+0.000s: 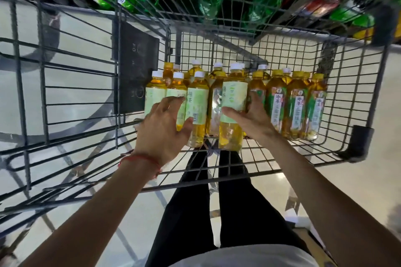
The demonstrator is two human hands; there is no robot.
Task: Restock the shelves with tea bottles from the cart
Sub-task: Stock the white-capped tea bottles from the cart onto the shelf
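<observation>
A grey wire shopping cart holds upright plastic bottles of amber tea, crowded along its far side. On the left of the row stand white-capped bottles with pale green labels; on the right, yellow-capped bottles with green and white labels. The right hand grips one white-capped, pale-green-labelled tea bottle in the middle of the row, thumb laid across its front and fingers curled round its right side; this bottle sits nearer the camera than its neighbours. The left hand, a red string bracelet on its wrist, lies spread over the labels of the left-hand bottles, thumb set apart from the fingers; I cannot tell whether it has closed on one. Beyond the cart, dark green bottles fill a shelf. Below the cart are black trousers and a pale glossy floor
</observation>
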